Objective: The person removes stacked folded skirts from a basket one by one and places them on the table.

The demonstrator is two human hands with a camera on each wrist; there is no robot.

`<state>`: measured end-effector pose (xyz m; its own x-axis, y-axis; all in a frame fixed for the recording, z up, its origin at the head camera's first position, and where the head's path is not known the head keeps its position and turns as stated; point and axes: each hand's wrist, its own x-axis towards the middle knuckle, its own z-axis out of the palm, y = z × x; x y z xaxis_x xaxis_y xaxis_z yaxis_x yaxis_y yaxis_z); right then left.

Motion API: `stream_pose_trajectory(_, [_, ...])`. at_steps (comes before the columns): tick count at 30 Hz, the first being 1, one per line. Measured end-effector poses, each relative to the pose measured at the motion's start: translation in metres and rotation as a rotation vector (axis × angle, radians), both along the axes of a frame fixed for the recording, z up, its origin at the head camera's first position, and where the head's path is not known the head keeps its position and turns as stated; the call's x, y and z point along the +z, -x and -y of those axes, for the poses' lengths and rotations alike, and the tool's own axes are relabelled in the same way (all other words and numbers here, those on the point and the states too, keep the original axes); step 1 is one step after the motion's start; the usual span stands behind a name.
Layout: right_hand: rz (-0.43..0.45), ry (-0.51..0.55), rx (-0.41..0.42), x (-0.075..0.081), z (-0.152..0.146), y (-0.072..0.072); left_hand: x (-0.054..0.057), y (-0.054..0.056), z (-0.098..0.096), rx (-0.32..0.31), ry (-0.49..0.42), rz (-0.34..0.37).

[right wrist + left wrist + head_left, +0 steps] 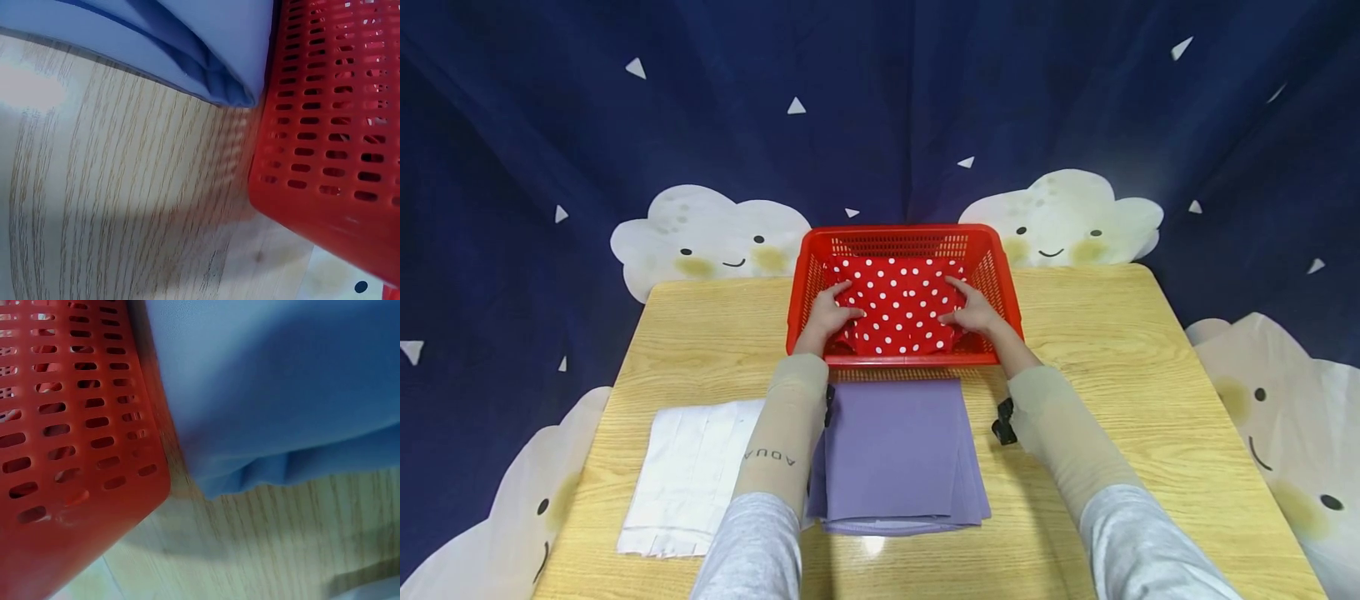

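A red cloth with white dots (898,304) lies folded inside a red plastic basket (906,361). My left hand (829,315) reaches over the front rim and rests on the cloth's left side, thumb and fingers spread apart. On the opposite side my right hand (976,313) touches the cloth's right edge, its thumb and fingers likewise spread. Both wrist views look past the hands at the basket's slotted wall (75,425). In front of the basket lies a stack of folded purple cloth (891,450), close beside that wall in the right wrist view.
A folded white cloth (688,475) lies on the wooden table (1097,333), left of the purple stack and partly behind the left forearm. Behind the table hangs a dark blue curtain (880,100) with clouds and triangles.
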<state>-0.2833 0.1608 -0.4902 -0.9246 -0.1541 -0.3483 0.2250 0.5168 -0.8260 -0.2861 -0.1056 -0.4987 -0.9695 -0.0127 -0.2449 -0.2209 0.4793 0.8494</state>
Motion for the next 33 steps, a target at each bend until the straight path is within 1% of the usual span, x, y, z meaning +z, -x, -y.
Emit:
stream_pose_trajectory(5, [-0.032, 0.01, -0.01, 0.002, 0.0, -0.001, 0.0, 0.0, 0.0, 0.009, -0.003, -0.009])
stream_pose_trajectory(9, [-0.074, 0.004, -0.018, 0.001, -0.001, 0.001, 0.002, 0.0, -0.001, 0.018, -0.007, -0.03])
stream_pose_trajectory(16, [-0.12, 0.012, -0.057, 0.003, -0.002, 0.001, 0.005, 0.0, 0.001, 0.04, -0.052, -0.061])
stream_pose_trajectory(22, [-0.159, 0.058, -0.087, 0.004, -0.002, 0.001, 0.008, -0.001, 0.002, 0.068, -0.086, -0.133])
stream_pose_trajectory(28, [-0.204, 0.096, -0.103, 0.009, -0.006, -0.001, 0.01, -0.001, 0.001, 0.062, -0.089, -0.196])
stream_pose_trajectory(33, [-0.235, 0.091, -0.11, 0.018, -0.011, -0.002, 0.017, -0.001, 0.0, 0.06, -0.093, -0.242])
